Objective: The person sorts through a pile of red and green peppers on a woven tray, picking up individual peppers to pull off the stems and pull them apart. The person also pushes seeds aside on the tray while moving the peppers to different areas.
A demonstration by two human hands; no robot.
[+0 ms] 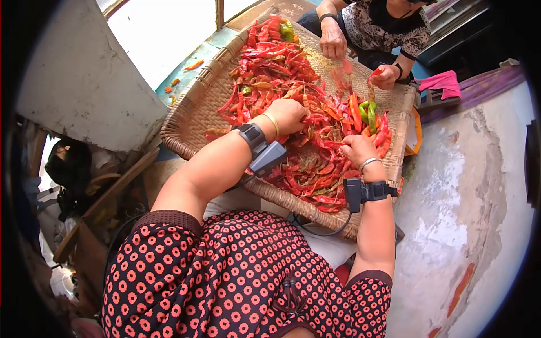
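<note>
A wide woven tray [194,121] holds a heap of red chillies [276,67]. In the middle of the heap is my left hand [285,116], fingers bent down among the peppers; its fingertips are hidden. My right hand [359,151] lies at the right part of the heap, its thumb and fingers pinched on a red chilli. Just above it are green chillies [369,114] and an orange-red one [355,112]. Each of my wrists has a bangle and a strapped grey device.
Across the tray, a co-worker [386,25] has both hands over its far edge, one near a red chilli. A few loose chillies [193,65] lie left of the tray. A pink cloth [441,84] hangs at the right beside a worn wall [451,186].
</note>
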